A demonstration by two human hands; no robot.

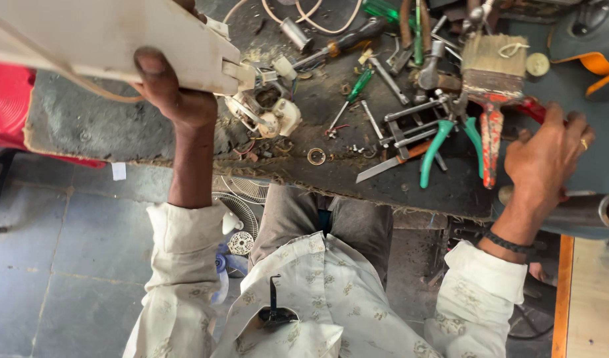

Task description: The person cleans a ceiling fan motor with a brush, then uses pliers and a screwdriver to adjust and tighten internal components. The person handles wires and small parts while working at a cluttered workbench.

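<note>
Hands: left (175,93) on one white casing (112,36), right (546,159) by one paintbrush (493,79).

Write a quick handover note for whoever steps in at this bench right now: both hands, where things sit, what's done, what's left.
Left hand grips the white plastic casing, lifted over the bench edge.
Right hand rests on the bench by a metal pipe, holding nothing visible.
A wired motor assembly hangs out of the casing, so it is already opened.
Green-handled pliers, a paintbrush and screwdrivers lie between the hands.
Left: motor still wired, loose screws on the bench.
</note>
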